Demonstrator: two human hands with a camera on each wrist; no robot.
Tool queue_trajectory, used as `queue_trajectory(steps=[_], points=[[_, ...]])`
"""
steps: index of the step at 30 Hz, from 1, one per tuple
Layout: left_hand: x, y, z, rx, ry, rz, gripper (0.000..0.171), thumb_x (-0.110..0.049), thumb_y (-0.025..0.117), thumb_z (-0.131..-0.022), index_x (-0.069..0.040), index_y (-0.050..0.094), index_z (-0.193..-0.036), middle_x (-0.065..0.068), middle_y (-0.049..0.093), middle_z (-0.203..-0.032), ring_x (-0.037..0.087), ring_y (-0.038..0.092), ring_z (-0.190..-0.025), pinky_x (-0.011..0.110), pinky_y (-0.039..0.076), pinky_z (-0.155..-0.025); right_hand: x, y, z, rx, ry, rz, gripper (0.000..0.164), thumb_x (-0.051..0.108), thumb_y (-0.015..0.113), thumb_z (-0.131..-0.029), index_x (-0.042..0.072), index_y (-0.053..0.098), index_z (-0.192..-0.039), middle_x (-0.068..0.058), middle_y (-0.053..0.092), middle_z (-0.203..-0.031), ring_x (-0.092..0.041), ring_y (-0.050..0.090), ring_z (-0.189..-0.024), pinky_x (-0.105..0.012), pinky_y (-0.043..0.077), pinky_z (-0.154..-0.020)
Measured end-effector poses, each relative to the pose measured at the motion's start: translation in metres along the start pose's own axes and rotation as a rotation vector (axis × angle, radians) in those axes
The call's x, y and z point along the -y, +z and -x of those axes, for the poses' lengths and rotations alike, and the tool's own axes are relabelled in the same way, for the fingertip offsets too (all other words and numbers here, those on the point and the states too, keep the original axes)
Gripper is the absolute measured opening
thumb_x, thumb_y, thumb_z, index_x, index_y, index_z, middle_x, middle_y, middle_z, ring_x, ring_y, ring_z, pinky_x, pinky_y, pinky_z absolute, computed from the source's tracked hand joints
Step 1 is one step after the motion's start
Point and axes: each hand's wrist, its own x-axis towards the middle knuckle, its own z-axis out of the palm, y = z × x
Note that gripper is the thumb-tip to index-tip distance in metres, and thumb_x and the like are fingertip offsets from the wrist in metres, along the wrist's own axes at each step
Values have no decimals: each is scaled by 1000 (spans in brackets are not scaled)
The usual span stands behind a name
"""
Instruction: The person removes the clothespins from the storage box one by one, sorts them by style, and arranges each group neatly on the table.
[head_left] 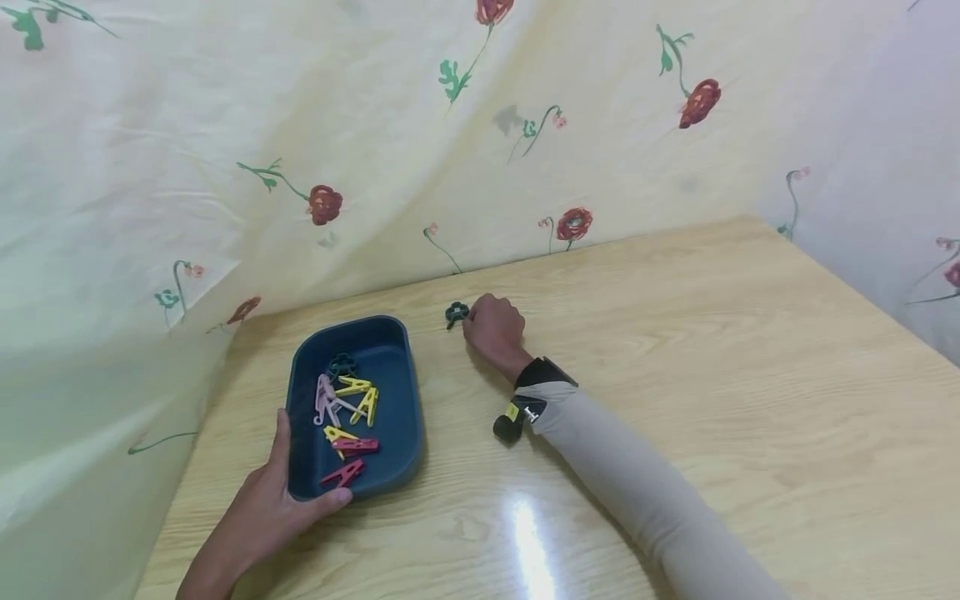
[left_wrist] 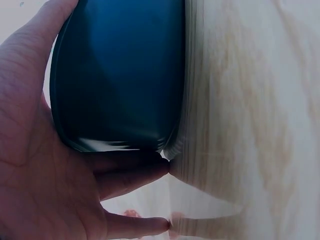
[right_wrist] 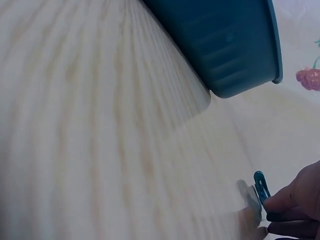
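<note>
At its near-left corner, a dark blue plastic tub (head_left: 416, 392) has my left hand (head_left: 266, 504) spread around it. The thumb lies along the near rim, and the index finger is against the left side. In the left wrist view, straight fingers (left_wrist: 132, 182) reach under the tub's edge to the table. Beyond the tub's right side, my right hand (head_left: 495, 329) pinches a dark green clothespin (head_left: 456, 313) close over the table. The right wrist view shows this clothespin (right_wrist: 261, 187) between thumb and fingers.
Inside the tub lie yellow clothespins (head_left: 365, 406), pink ones (head_left: 324, 400), red ones (head_left: 343, 473) and a dark green one (head_left: 342, 364). A flowered cloth (head_left: 375, 125) hangs behind the wood-grain table (head_left: 675, 375). A black wrist device (head_left: 510, 425) is on the right forearm.
</note>
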Motion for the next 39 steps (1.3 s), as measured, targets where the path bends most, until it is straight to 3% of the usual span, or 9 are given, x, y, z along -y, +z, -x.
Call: queue_trajectory(steps=[7,12,17,32,39], points=[[-2,0,0,4,-21,-8,136,-69,70,-79,-18,-36,-148,34,0,-160,58,14,-142,70,24,-107,0,3,-1,-18,4,19,24,13,68,-86,13,73,-62,-1,65,-62,-21,61,-60,-38,47,-49],[0,0,0,16,-37,-14,136,-68,70,-79,-18,-37,-148,35,-1,-159,59,13,-142,71,24,-106,-1,4,0,-1,14,36,38,10,64,-85,15,52,-49,3,49,-51,-17,49,-54,-35,39,-45],[2,-1,0,21,-48,-21,136,-69,69,-79,-19,-37,-148,34,-2,-160,58,12,-142,70,24,-106,0,4,0,-4,-15,21,43,10,65,-83,17,40,-49,5,39,-50,-16,44,-52,-34,36,-42],[-1,-6,1,-7,-17,2,136,-68,71,-77,-21,-34,-149,32,1,-161,58,16,-142,71,27,-105,2,4,-1,4,-31,-73,43,18,69,-87,16,47,-50,5,47,-51,-16,46,-53,-33,36,-46],[0,-5,-1,-44,43,38,135,-65,73,-78,-20,-31,-152,31,2,-162,57,17,-142,71,26,-105,11,1,-3,-47,0,-110,44,21,64,-88,16,42,-50,5,37,-49,-15,39,-51,-33,32,-46]])
